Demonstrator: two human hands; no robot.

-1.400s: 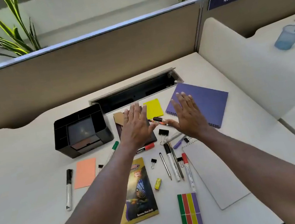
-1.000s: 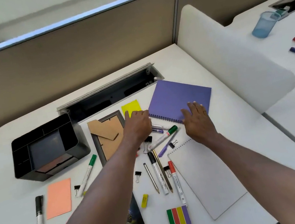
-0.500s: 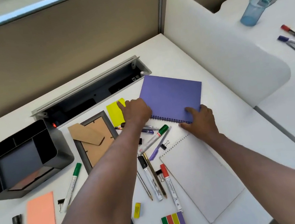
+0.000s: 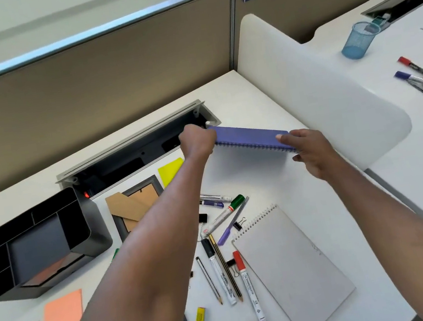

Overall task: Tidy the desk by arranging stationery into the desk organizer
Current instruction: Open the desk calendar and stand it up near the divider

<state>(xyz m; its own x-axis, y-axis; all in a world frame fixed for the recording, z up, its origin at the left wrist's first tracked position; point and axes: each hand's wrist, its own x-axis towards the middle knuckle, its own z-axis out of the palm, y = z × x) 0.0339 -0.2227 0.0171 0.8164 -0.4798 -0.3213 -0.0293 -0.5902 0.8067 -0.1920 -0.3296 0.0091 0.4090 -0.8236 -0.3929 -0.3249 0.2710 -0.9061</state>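
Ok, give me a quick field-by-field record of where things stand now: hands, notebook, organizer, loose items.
left hand: grips the purple notebook's left corner
right hand: pinches its right end, thumb on top
purple notebook: held above the desk between both hands, spiral edge toward the camera
desk organizer: on the desk at far left, apart from the notebook
loose on desk: green-capped marker, red-capped marker, grey notepad
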